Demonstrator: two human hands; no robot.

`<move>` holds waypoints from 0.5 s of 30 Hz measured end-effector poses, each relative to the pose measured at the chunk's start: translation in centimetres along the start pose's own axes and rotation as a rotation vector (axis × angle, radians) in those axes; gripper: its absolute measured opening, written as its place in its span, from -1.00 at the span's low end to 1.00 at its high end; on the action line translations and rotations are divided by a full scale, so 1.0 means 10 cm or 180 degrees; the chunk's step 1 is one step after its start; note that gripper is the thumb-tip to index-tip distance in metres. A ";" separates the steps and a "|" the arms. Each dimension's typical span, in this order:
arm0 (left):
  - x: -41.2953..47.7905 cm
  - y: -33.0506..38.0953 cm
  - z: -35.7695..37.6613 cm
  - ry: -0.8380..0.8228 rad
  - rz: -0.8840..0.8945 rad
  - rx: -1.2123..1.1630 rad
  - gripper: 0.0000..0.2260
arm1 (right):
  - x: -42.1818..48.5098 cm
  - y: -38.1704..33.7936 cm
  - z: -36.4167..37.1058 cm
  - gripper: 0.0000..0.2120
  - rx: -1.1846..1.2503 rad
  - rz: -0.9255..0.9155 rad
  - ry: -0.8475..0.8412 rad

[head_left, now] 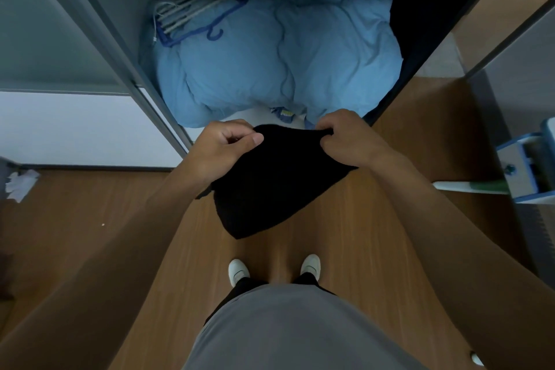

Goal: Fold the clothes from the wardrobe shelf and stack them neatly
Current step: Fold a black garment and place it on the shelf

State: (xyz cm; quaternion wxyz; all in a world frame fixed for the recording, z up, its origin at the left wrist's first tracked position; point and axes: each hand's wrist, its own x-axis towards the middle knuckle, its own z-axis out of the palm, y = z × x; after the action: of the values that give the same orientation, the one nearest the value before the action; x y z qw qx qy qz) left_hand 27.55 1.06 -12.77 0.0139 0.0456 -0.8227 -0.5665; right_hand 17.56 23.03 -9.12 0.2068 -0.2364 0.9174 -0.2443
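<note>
**One garment in hand, no stack yet in sight**

One black garment [270,186] is all that shows of the clothes. It hangs in the air in front of the person, above the wooden floor [90,249] and just outside the open wardrobe [99,24]. The left hand [228,144] pinches its upper edge between thumb and curled fingers. The right hand [345,138] has its fingers curled tight over the same edge, a little way along. The cloth droops to a rounded point below them, and I can see no crease or fold in it.

Judging by this, the work is at an early step: the piece is being held out ready for its first fold. No folded pile is visible anywhere, so the stacking appears to be left to do. The shelf the clothes come from cannot be made out.

Counted:
- one black garment and two hands on it;
- one bulky blue quilt [270,54] on the wardrobe bottom;
- one bundle of hangers [195,12] lying on the quilt, too bunched to number;
- two white shoes [238,272];
- one crumpled white paper [21,185] at the far left.
</note>
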 end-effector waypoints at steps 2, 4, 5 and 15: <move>0.01 0.00 -0.02 0.0085 -0.0047 -0.0126 -0.83 | -0.03 -0.06 0.03 -0.67 0.0806 0.0056 0.0198; 0.03 -0.03 -0.05 0.0100 -0.0140 -0.0124 -0.84 | -0.05 -0.11 0.04 -0.64 0.1402 0.0143 0.0207; 0.04 -0.04 -0.06 0.0074 -0.0146 -0.0078 -0.84 | -0.05 -0.13 0.05 -0.58 0.1487 0.0159 0.0089; 0.02 -0.11 0.00 -0.0350 0.0075 -0.0197 -0.91 | -0.04 -0.36 -0.08 -0.71 0.0773 -0.0277 0.0029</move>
State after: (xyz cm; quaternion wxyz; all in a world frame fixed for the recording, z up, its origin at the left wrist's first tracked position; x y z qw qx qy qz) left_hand 27.37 0.64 -13.81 -0.0233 0.0043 -0.8048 -0.5930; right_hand 18.71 20.79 -6.38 0.2190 -0.2480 0.8709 -0.3634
